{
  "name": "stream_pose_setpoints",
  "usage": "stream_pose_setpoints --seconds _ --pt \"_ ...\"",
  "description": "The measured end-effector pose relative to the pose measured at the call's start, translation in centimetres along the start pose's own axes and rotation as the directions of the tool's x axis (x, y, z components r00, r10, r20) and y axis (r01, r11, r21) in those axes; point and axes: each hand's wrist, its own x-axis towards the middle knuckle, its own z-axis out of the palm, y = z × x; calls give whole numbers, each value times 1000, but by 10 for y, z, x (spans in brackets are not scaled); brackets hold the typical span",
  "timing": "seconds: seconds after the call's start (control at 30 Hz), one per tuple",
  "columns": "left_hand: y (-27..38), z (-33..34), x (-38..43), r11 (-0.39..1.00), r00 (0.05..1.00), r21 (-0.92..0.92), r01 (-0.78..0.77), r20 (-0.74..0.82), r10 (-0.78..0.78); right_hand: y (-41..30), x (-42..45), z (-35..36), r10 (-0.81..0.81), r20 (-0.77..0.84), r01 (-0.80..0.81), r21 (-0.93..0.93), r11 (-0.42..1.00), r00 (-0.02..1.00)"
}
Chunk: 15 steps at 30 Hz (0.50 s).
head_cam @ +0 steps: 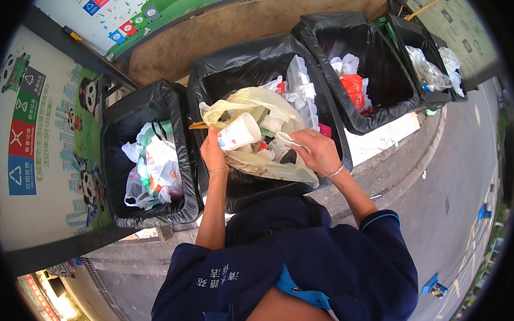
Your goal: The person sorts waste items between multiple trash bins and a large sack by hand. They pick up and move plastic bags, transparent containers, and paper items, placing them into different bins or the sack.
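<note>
A pale yellow plastic bag (280, 104) lies spread wide in the middle lined bin, with crumpled tissues and mixed waste inside. My left hand (214, 149) is at the bag's left side, closed on a white paper cup (240, 132) with coloured prints, its mouth tilted to the right. Whether these fingers also hold the bag's edge, I cannot tell. Over the bag's right part, my right hand (316, 150) pinches a second white paper cup (286, 140) by its rim. Behind that hand, a clear plastic tray (301, 83) with tissues on it leans along the bin's inner wall.
Black-lined bins stand in a row: one at the left (113, 134) with bagged waste, the middle one (243, 54), one at the right (398, 68) holding a red bag (352, 91), and smaller ones beyond. Printed panels (50, 132) enclose the left and back. A curb (409, 176) borders the road.
</note>
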Motion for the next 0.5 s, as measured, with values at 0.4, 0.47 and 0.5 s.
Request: stream_pose_setpoints --seconds 0.4,0.47,0.5 --pt "13 12 -23 999 992 -40 13 126 -7 -44 5 2 431 -78 -237 740 630 899" --pt "8 9 -22 1000 984 -4 -4 176 5 -50 8 11 414 -36 -292 655 697 909" --pt "8 9 -23 1000 986 -8 2 167 0 -48 6 18 391 -16 -313 573 758 920"
